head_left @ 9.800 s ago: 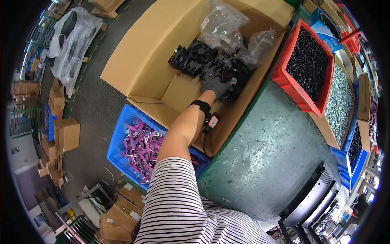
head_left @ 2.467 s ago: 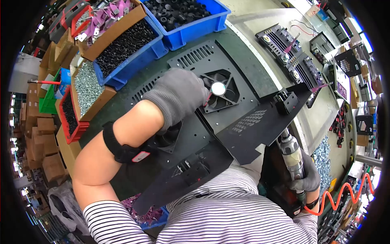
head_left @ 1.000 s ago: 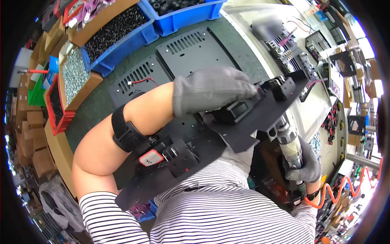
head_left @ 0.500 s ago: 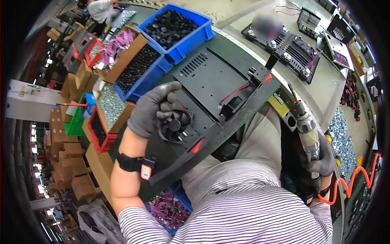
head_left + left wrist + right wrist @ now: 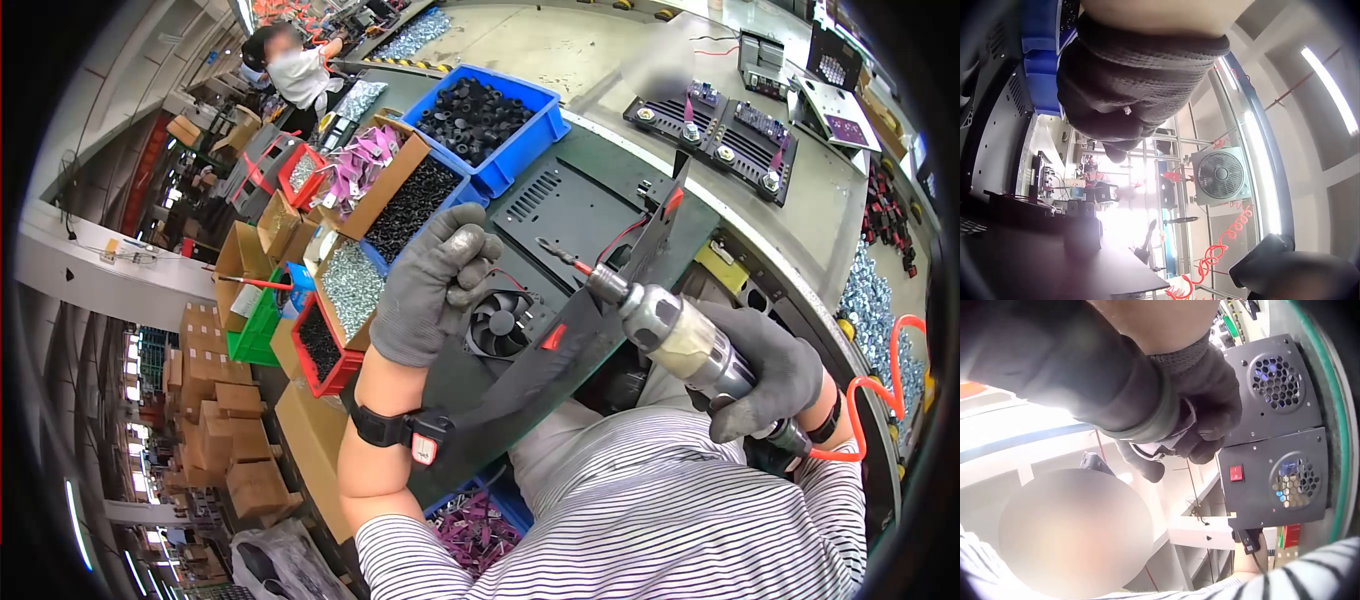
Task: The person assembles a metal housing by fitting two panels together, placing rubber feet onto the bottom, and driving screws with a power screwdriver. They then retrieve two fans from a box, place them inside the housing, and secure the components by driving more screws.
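Note:
My gloved right hand grips an air screwdriver by its body, its bit angled over the work. Below it on the green-topped table lies a black metal case with slotted panels and upright end plates. A black fan with a red wire sits in the near-left part of the case. Close above that fan, my gloved left hand is raised with fingers curled. In the left wrist view a small shiny metal piece shows between those fingers. The right wrist view shows honeycomb vents and a red switch on the end plates.
Behind the case stand a blue bin of black knobs, boxes of black and silver screws, and purple parts. Heatsink boards lie beyond the table edge. An orange coiled hose trails right. Another person works further back.
Earlier my left hand reached into a carton of fans, then handled fans at the case; it is now raised with fingers curled. My right hand has lifted the screwdriver from beside the table over the case.

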The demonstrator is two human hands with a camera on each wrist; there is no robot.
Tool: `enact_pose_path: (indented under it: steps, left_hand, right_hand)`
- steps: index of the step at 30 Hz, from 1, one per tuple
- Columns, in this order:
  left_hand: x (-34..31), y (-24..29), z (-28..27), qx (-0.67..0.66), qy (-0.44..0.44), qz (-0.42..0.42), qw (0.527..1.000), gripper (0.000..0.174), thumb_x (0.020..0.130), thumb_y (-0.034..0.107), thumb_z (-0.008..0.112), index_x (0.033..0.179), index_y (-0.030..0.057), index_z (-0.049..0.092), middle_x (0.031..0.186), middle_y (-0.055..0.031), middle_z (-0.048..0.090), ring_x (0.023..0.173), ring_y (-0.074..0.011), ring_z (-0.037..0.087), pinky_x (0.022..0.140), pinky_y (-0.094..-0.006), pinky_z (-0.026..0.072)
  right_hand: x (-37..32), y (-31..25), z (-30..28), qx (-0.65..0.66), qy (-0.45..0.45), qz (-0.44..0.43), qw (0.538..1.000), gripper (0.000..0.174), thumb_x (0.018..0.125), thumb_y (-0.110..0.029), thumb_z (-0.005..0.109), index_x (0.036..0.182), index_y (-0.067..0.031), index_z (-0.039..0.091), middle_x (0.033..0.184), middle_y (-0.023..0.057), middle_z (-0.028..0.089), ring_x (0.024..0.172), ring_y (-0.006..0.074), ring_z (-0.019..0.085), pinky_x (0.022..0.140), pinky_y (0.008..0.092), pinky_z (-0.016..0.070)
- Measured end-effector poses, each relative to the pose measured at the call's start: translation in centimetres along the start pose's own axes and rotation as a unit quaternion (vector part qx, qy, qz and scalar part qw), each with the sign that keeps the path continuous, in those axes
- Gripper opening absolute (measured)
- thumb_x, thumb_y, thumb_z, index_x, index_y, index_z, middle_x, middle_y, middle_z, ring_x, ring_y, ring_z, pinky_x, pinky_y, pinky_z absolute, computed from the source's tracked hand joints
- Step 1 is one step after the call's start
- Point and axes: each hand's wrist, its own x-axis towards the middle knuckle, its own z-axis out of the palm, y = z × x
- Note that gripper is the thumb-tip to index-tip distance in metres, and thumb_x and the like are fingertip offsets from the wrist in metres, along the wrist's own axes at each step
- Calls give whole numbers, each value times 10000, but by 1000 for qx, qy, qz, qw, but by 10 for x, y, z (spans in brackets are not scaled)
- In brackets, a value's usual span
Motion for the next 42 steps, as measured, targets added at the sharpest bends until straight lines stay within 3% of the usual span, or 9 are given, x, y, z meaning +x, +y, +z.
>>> enact_pose_path:
  steps: [19, 24, 30, 32, 34, 38, 40, 41, 42]
  left_hand:
    - [-29, 9, 46, 185, 2, 5, 983, 269, 935, 178, 493, 1097, -17, 583, 758, 0, 591, 563, -15, 432, 501, -150, 337]
    - [-31, 21, 60, 370, -10, 13, 929, 228, 893, 171, 556, 1035, 12, 635, 759, 17, 609, 591, -6, 462, 522, -141, 348]
    - [-33, 26, 83, 379, -29, -1, 925, 435, 838, 358, 626, 1029, -32, 604, 619, 37, 499, 486, -13, 355, 430, -165, 239]
    - [-24, 29, 86, 385, -53, 60, 920, 401, 851, 349, 631, 1060, 7, 637, 722, 17, 613, 540, -3, 458, 486, -147, 332]
    - [-17, 33, 100, 462, -10, 63, 885, 491, 844, 440, 611, 1069, 5, 638, 704, 23, 590, 532, -40, 443, 507, -177, 342]
    - [6, 14, 121, 702, 2, 10, 712, 467, 767, 334, 666, 1104, 13, 627, 898, -58, 674, 785, -139, 615, 704, -273, 475]
    - [20, 0, 130, 826, -60, -61, 557, 487, 734, 320, 687, 1096, 2, 622, 884, -106, 679, 793, -209, 646, 723, -323, 487]
    - [28, -7, 129, 863, -69, -65, 496, 471, 728, 318, 679, 1073, 1, 626, 865, -132, 675, 798, -262, 654, 738, -347, 489]
    - [35, -8, 130, 865, -73, -70, 492, 471, 728, 318, 679, 1073, 1, 626, 865, -132, 675, 798, -262, 654, 738, -347, 489]
  right_hand:
    - [5, 3, 17, -15, -3, -19, 1000, 784, 588, -284, 868, 1195, 19, 474, 914, 40, 538, 728, 102, 550, 632, 259, 467]
    - [-4, -7, 11, -53, -27, 25, 998, 793, 613, -200, 800, 1279, 32, 439, 985, 74, 615, 891, 122, 583, 792, 263, 476]
    - [-18, 18, 4, 19, -83, -108, 990, 817, 667, -192, 788, 1314, 80, 368, 1087, 124, 592, 905, 184, 602, 793, 278, 496]
    - [-22, 26, 6, 84, -15, -244, 966, 967, 515, -282, 913, 1225, 150, 419, 964, 172, 632, 823, 138, 620, 762, 267, 496]
    - [-40, 21, -5, 106, -41, -172, 979, 1077, 455, -323, 929, 1239, 183, 391, 1038, 230, 617, 925, 194, 622, 852, 297, 477]
    - [-76, 35, -15, 134, 117, -9, 984, 1101, 349, -353, 909, 1213, 135, 433, 889, 105, 614, 752, 128, 583, 684, 247, 454]
    - [-88, 44, -15, 148, 192, 71, 968, 1116, 296, -368, 899, 1200, 112, 454, 814, 42, 613, 665, 95, 564, 600, 222, 443]
    - [-89, 47, -12, 142, 226, 78, 961, 1029, 352, -365, 886, 1175, 90, 471, 789, 2, 575, 599, 75, 513, 521, 213, 384]
    - [-93, 54, -22, 137, 132, 56, 980, 917, 560, -292, 865, 1269, 81, 419, 944, 57, 589, 809, 101, 545, 720, 245, 442]
